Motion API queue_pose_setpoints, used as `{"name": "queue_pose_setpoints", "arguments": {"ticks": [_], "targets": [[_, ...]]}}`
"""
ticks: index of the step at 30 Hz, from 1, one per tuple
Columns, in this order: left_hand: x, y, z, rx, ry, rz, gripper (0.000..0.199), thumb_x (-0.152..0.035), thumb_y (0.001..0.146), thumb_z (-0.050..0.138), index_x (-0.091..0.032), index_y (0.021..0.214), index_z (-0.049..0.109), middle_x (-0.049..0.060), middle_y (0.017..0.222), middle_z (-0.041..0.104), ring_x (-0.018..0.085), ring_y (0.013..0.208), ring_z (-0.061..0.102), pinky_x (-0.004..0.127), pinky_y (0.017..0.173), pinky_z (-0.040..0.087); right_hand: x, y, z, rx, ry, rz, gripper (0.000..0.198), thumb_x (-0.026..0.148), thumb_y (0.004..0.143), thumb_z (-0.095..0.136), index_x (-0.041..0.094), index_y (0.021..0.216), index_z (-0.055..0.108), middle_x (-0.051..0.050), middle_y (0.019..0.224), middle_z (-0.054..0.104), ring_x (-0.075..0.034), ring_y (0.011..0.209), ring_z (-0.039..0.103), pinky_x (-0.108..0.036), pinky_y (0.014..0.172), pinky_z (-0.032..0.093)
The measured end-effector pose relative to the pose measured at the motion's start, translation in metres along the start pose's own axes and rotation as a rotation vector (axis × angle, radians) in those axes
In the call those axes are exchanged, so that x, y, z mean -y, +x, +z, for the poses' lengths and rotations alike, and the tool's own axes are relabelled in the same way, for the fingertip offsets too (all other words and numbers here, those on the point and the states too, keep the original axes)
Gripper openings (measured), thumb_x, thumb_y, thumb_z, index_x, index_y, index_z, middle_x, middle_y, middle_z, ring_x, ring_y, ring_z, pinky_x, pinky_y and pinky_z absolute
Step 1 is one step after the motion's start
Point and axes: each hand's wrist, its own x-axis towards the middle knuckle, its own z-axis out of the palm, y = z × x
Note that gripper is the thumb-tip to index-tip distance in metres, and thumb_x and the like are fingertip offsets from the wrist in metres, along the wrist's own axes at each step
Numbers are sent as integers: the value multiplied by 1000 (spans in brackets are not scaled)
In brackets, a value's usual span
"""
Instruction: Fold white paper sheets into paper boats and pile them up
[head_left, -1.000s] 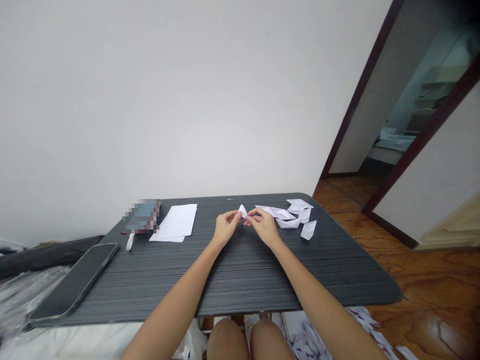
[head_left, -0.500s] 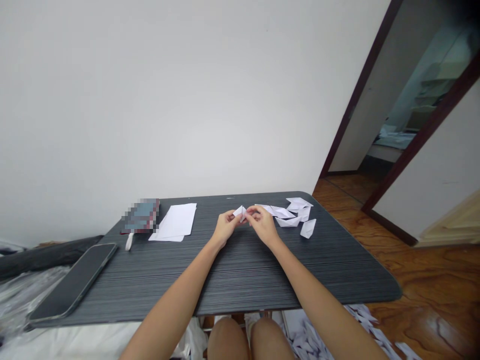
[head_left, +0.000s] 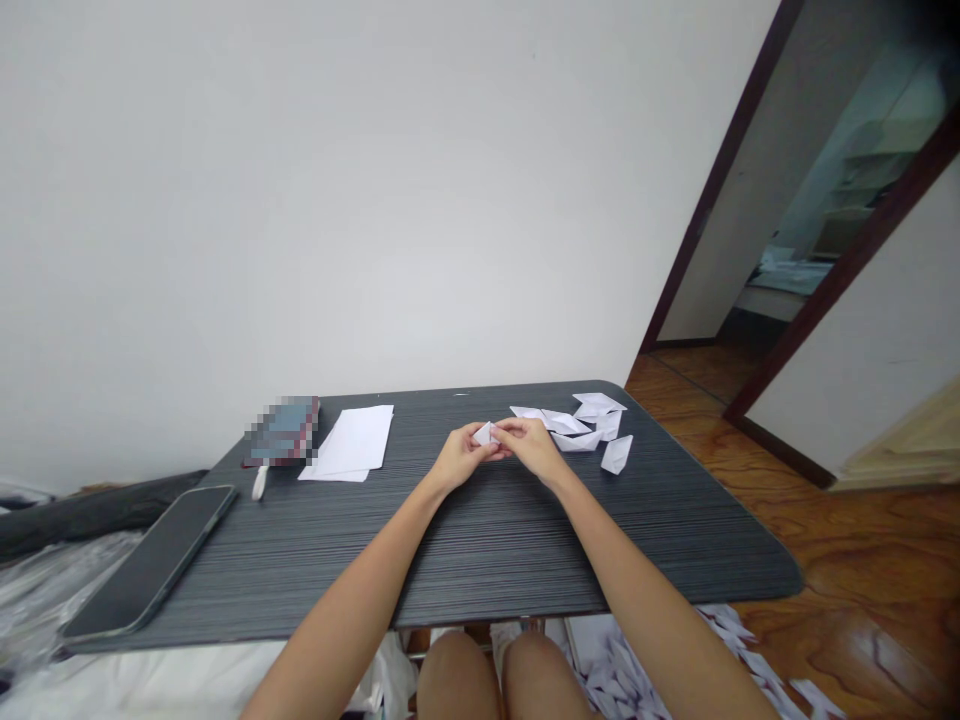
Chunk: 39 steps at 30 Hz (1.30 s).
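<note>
A small piece of folded white paper [head_left: 484, 434] is held between both hands above the dark table. My left hand [head_left: 457, 455] pinches its left side, with the thumb on the near face. From the right, my right hand [head_left: 527, 444] grips the other side with thumb and fingertips. The fingers cover much of the paper's lower part. Just beyond my right hand lie several folded paper boats [head_left: 574, 442], and one more paper boat [head_left: 616, 454] rests apart at their right.
White paper sheets [head_left: 349, 443] lie left of my hands. A pixelated booklet [head_left: 281, 430] with a white strap [head_left: 259, 483] sits farther left. A phone [head_left: 150, 565] lies at the table's left edge. Many folded papers [head_left: 619, 675] are piled below the table.
Both hands have closed in around the folded paper, and less of it shows now. My right hand's fingers have shifted from the top edge to the paper's right side.
</note>
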Motion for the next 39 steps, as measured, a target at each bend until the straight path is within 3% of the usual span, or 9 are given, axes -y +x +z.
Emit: {"name": "queue_pose_setpoints", "arguments": {"ticks": [5,12,18,24,27,30,32,35,39], "targets": [[-6,-3,0,49,-12,-103,36,-34,65,63,-7,87,55,10,75,66,18,70,63,30,74,49,6,-1,1,-88,-90,-112,17,30,62,60,13,63,63,-4,63,62,-14,58,57,-25,55,45],[-10,-5,2,40,2,-151,39,-44,71,54,-6,77,53,14,62,64,19,53,62,24,49,49,5,-3,5,-58,-84,-96,20,33,65,55,14,66,63,-2,59,61,-12,52,54,-23,47,43],[-10,-7,7,97,17,-113,34,-31,62,66,-7,79,49,11,67,65,17,57,63,25,57,50,-1,0,1,-201,-136,-108,22,35,66,54,15,63,62,0,47,54,-12,45,50,-22,40,39],[-9,-5,8,61,76,-151,31,-31,63,65,-7,75,49,13,65,65,18,56,63,24,52,50,0,0,0,-158,-210,-157,22,34,69,52,15,67,63,-3,59,61,-15,55,54,-25,49,44],[-9,-2,1,6,165,-78,37,-36,66,61,-7,84,51,13,72,64,18,54,62,21,42,46,3,-3,0,-120,-332,-270,18,29,71,51,16,71,64,-5,69,62,-16,63,55,-26,59,44],[-8,0,-6,-165,294,52,39,-41,70,54,-8,90,53,10,71,64,15,48,60,20,39,44,7,-7,2,-58,-518,-412,16,26,74,49,18,74,64,-4,69,59,-14,60,51,-27,60,41],[-8,-1,-8,-235,409,103,35,-42,71,51,-9,82,57,7,63,64,14,48,59,21,45,45,8,-10,4,-22,-582,-469,17,23,75,48,19,75,64,-4,70,58,-13,59,49,-27,60,40],[-10,-4,-5,-253,592,156,33,-41,73,47,-12,66,62,5,57,63,16,55,60,22,52,45,9,-12,5,-11,-622,-487,18,21,76,46,19,78,63,-5,73,58,-13,62,50,-26,61,40],[-16,-8,1,-263,752,225,37,-39,77,40,-14,59,62,2,55,63,15,55,59,21,54,42,10,-13,4,19,-688,-493,21,19,78,43,19,81,63,-5,75,60,-15,67,52,-27,64,40]]}}
